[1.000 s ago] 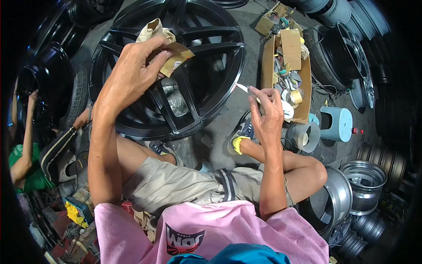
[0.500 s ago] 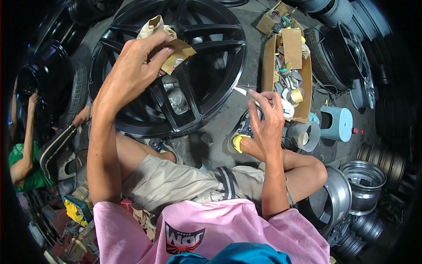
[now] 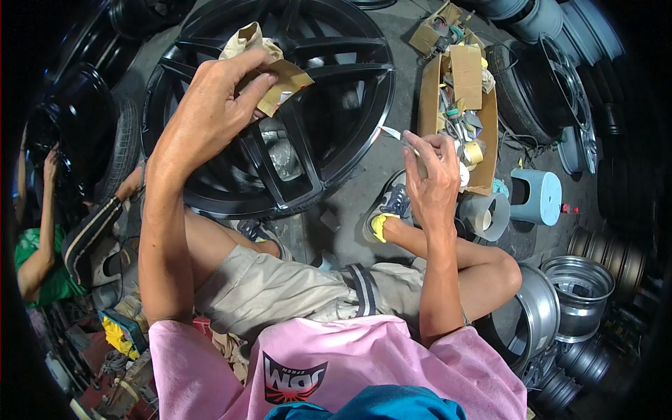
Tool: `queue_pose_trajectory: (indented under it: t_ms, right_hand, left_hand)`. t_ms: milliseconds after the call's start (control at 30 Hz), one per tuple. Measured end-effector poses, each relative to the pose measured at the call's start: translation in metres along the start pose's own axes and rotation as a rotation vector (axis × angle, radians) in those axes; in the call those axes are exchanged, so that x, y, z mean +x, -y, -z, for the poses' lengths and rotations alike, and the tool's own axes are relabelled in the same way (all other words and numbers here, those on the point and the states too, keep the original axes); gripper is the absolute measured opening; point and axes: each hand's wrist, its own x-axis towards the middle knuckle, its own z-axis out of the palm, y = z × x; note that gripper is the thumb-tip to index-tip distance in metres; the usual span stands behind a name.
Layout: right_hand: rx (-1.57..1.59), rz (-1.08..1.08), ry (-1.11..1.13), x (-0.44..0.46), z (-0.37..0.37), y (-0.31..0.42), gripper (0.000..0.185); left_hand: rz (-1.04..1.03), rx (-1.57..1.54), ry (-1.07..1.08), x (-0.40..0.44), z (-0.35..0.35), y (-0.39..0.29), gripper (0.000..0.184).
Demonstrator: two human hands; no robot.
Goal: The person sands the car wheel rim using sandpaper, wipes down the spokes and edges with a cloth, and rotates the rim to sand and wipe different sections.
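A black spoked wheel (image 3: 332,46) lies in front of my legs. Over it my left hand (image 3: 231,98) pinches a small brown piece of card (image 3: 288,84) with pale and reddish smears. A beige cloth (image 3: 241,42) shows just behind those fingers; whether they touch it I cannot tell. My right hand (image 3: 432,175) is closed on a putty knife (image 3: 390,133), its thin pale blade pointing left at the wheel's right edge. A small pinkish mark shows on the rim by the blade's tip; contact is too fine to tell.
A long cardboard box (image 3: 428,126) of tools and tape stands right of the wheel. Beyond it are a light blue stool (image 3: 540,196), a translucent bucket (image 3: 493,213) and several bare rims (image 3: 577,287). Another person's arm (image 3: 46,210) is at the far left.
My right hand has risen slightly and shifted right with the putty knife, its blade still by the rim's edge. The left hand and the card have hardly moved.
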Motion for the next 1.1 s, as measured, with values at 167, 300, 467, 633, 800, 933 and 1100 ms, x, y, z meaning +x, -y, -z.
queue_pose_trajectory:
  t_ms: [167, 300, 467, 633, 800, 933, 1100]
  right_hand:
    - [0.024, -0.012, 0.038, -0.002, 0.001, 0.003, 0.030]
    - [0.027, 0.003, 0.054, -0.004, 0.003, 0.006, 0.030]
    - [0.056, -0.014, 0.093, -0.009, 0.009, 0.010, 0.029]
    - [0.223, -0.107, 0.055, -0.021, -0.001, -0.002, 0.026]
    - [0.766, -0.436, -0.045, -0.035, -0.049, -0.010, 0.023]
    - [0.882, -0.534, -0.054, -0.039, -0.072, -0.005, 0.023]
    - [0.958, -0.607, -0.020, -0.052, -0.085, -0.006, 0.024]
  left_hand:
    - [-0.015, -0.006, 0.000, 0.000, 0.000, 0.000, 0.019]
    - [0.006, -0.033, 0.010, 0.000, 0.000, -0.003, 0.019]
    - [-0.034, -0.036, -0.047, 0.000, -0.004, 0.001, 0.019]
    - [0.045, -0.007, 0.019, 0.000, 0.003, -0.010, 0.019]
    - [0.091, -0.071, 0.016, 0.001, -0.005, -0.012, 0.018]
    - [0.103, -0.079, 0.024, 0.001, -0.007, -0.012, 0.018]
    - [0.105, -0.049, 0.020, 0.002, -0.007, -0.009, 0.018]
